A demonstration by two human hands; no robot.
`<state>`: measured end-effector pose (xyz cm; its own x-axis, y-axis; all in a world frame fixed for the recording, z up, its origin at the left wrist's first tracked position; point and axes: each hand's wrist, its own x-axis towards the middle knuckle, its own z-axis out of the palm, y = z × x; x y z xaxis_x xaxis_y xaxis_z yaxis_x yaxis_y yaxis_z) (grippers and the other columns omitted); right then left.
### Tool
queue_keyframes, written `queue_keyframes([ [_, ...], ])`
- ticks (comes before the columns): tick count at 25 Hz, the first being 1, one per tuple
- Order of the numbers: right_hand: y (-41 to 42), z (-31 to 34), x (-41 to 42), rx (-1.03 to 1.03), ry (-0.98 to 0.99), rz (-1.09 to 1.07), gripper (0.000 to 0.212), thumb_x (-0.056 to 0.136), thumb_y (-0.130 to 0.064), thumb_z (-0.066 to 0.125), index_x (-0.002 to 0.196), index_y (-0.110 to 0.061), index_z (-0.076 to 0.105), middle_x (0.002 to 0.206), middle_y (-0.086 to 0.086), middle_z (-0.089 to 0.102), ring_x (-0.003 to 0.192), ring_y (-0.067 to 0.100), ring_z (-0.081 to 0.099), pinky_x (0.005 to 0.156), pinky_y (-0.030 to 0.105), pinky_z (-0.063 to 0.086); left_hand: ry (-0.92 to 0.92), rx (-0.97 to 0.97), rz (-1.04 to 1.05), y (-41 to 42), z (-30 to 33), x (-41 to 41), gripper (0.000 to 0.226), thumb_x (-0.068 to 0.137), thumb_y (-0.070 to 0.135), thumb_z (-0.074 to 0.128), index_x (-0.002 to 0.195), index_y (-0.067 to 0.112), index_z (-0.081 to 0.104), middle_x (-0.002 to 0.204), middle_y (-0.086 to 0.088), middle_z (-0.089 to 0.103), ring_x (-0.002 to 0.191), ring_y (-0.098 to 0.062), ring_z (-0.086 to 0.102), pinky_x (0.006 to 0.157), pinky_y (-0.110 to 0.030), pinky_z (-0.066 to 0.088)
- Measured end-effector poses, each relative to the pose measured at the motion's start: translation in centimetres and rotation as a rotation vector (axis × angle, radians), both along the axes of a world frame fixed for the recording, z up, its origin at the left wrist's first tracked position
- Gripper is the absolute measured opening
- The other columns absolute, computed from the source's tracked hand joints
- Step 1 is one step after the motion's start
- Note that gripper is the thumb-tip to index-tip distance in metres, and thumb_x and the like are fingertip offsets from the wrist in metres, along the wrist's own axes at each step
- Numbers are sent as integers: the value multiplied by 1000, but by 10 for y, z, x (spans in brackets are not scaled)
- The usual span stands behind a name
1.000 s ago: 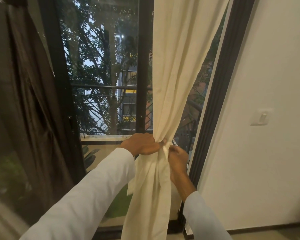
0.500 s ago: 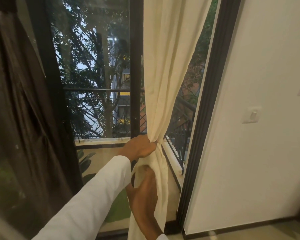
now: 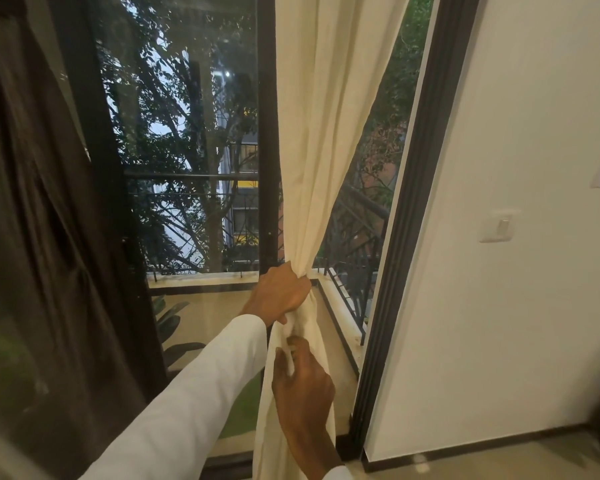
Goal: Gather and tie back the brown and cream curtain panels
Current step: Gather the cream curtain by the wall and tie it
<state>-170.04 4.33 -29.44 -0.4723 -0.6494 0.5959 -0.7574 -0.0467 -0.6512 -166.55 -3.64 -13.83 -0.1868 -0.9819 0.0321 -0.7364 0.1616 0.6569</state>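
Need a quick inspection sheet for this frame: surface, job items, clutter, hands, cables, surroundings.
Surface: floor, only a strip shows at lower right.
Job's things: cream curtain gathered at mid-height; no tie seen around it. Brown curtain hangs at left, untouched.
Clutter: nothing seen.
Hands: left hand closed around the cream gather; right hand just below, fingers pinching cream folds.
Cables: nothing seen.
Surroundings: dark-framed glass door, balcony railing and trees outside; white wall at right with a switch.
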Motion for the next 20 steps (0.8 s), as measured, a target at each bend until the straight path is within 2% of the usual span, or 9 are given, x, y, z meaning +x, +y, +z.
queue_keyframes([
  [2,10,8,-6,137,14,41,26,87,-43,67,106,-27,68,93,-10,75,74,13,72,74,35,62,5,-28,7,1,-1,-3,28,94,34,44,116,19,48,99,-3,57,68,-27,64,56,-32,59],
  [4,22,18,-9,277,-55,101,29,94,-48,55,116,-31,63,107,-14,71,91,10,69,90,27,54,-38,-98,1,0,-3,-5,28,95,35,45,114,17,51,99,-4,61,81,-29,65,70,-36,58],
  [5,28,23,-11,298,-105,132,29,95,-48,53,117,-32,63,108,-15,70,93,8,67,92,24,51,-70,-134,-6,-1,-4,-5,29,95,36,45,115,16,53,100,-5,63,87,-29,64,77,-37,56],
  [8,47,44,-20,209,-194,242,19,91,-41,62,108,-33,67,96,-18,70,83,4,65,85,24,56,-30,-146,-39,-9,-11,-3,35,97,37,44,124,15,52,111,-7,64,98,-30,62,84,-39,51],
  [11,55,65,-53,221,-220,312,7,93,-32,62,97,-37,60,88,-22,64,80,2,63,74,24,57,156,-80,-102,-16,-16,3,49,97,39,47,141,18,40,129,-7,58,114,-32,57,98,-46,48],
  [13,53,76,-84,275,-158,336,8,95,-29,59,100,-35,59,88,-20,63,79,5,64,69,24,56,299,-60,-137,-16,-20,8,59,95,39,53,147,20,32,135,-6,54,120,-30,54,102,-52,45],
  [16,41,94,-125,376,17,313,11,95,-31,59,104,-32,65,88,-14,66,74,2,62,61,15,45,386,-56,-191,-18,-28,13,70,87,41,59,148,22,29,137,-4,51,123,-28,51,103,-55,43],
  [18,28,104,-148,387,112,291,12,94,-34,60,103,-31,68,90,-12,69,75,4,62,65,21,50,421,-50,-229,-17,-29,15,74,83,41,59,148,24,28,138,-3,50,124,-26,50,104,-53,42],
  [20,9,108,-165,397,186,275,16,95,-35,59,104,-29,70,96,-10,70,82,7,62,75,30,54,504,-9,-258,-15,-30,14,67,90,30,60,148,24,27,137,-2,50,124,-24,50,104,-49,43],
])
